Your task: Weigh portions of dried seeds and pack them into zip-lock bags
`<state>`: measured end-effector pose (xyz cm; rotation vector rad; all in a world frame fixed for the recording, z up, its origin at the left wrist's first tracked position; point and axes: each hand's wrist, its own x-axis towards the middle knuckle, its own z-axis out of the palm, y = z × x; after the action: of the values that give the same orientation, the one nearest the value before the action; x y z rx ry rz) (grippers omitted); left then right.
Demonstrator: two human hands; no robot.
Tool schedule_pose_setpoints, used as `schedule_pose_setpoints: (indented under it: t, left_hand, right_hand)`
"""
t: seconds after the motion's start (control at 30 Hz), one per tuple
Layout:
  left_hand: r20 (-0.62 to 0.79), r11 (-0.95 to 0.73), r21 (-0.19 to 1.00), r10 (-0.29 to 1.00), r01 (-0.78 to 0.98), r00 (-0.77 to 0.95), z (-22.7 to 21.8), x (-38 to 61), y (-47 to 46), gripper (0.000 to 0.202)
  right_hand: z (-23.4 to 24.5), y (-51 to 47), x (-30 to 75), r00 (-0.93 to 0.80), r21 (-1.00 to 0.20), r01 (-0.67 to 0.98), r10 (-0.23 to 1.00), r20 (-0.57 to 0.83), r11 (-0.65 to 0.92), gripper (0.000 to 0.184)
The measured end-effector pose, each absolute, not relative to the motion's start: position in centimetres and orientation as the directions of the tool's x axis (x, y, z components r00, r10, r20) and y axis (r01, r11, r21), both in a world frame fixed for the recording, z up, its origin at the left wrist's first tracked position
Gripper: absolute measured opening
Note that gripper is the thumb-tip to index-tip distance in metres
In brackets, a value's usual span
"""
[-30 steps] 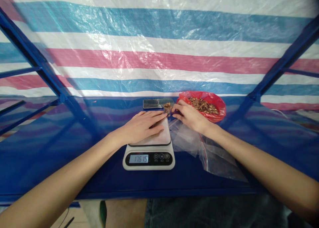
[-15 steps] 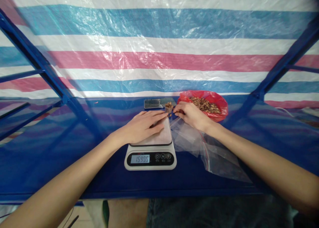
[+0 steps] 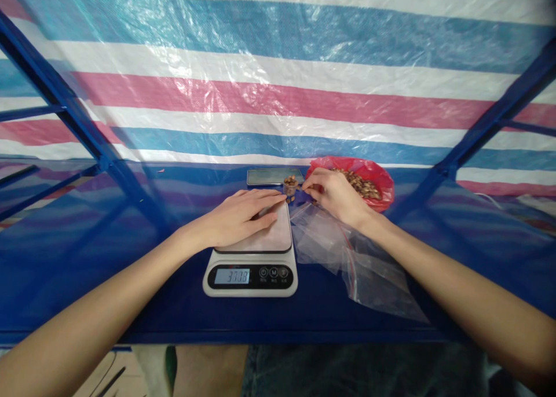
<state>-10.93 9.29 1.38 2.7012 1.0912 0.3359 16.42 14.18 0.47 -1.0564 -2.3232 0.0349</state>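
Note:
My left hand lies flat and open on the pale platform of a white digital kitchen scale, its fingertips just below a small clear cup of brown pieces. That cup stands past the scale's far edge, and a few loose pieces lie beneath it. My right hand pinches close to the cup's right side, fingertips together over what looks like a small brown piece. Behind that hand is a red plastic bag holding a heap of brown pieces, partly hidden by my fingers.
A clear zip-top bag lies under my right wrist, and a dark phone lies flat behind the scale. All this sits on a blue table, framed by blue metal bars before a striped tarp.
The scale's displayed digits differ from earlier. My right hand has shifted slightly back from the cup, and loose pieces now show below it. The whole scene sits slightly further left and higher.

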Motion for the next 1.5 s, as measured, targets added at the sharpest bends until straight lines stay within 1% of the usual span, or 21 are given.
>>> schedule_pose_setpoints:
  t: [0.1, 0.3, 0.5, 0.57, 0.73, 0.97, 1.13, 1.3, 1.5]
  left_hand:
    - [0.129, -0.700, 0.275, 0.706, 0.659, 0.696, 1.5, -11.0, 9.2, 0.057]
    - [0.113, -0.695, 0.272, 0.710, 0.666, 0.695, 1.6, -10.9, 9.1, 0.056]
    - [0.140, -0.706, 0.264, 0.702, 0.657, 0.698, 1.4, -11.0, 9.1, 0.056]
    - [0.140, -0.706, 0.259, 0.703, 0.659, 0.697, 1.5, -11.0, 9.0, 0.056]
    - [0.112, -0.691, 0.238, 0.718, 0.683, 0.687, 1.6, -10.8, 8.9, 0.056]
    - [0.063, -0.691, 0.194, 0.717, 0.696, 0.694, 1.5, -10.7, 8.8, 0.059]
    - [0.036, -0.688, 0.165, 0.720, 0.707, 0.693, 1.3, -10.6, 8.8, 0.059]
    - [0.056, -0.700, 0.159, 0.711, 0.696, 0.701, 1.1, -10.6, 9.0, 0.057]
    - [0.075, -0.697, 0.158, 0.715, 0.699, 0.695, 0.7, -10.7, 9.1, 0.058]
  right_hand:
    - [0.8, 14.0, 16.3, -0.497, -0.274, 0.671, 0.693, 0.523, 0.689, 0.023]
    - [0.5, 14.2, 16.3, -0.504, -0.300, 0.651, 0.693, 0.516, 0.697, 0.021]
    - [0.3, 14.4, 16.3, -0.511, -0.248, 0.663, 0.669, 0.540, 0.707, 0.017]
    - [0.2, 14.5, 16.3, -0.503, -0.247, 0.661, 0.663, 0.555, 0.709, 0.016]
    - [0.3, 14.6, 16.4, -0.471, -0.264, 0.651, 0.652, 0.595, 0.711, 0.015]
    - [0.7, 14.5, 16.1, -0.421, -0.244, 0.697, 0.660, 0.622, 0.674, 0.013]
    - [1.3, 14.6, 15.4, -0.379, -0.230, 0.705, 0.631, 0.677, 0.670, 0.013]
    - [1.5, 14.7, 14.3, -0.405, -0.210, 0.706, 0.629, 0.663, 0.676, 0.016]
    - [1.3, 14.8, 14.1, -0.406, -0.200, 0.705, 0.618, 0.673, 0.680, 0.013]
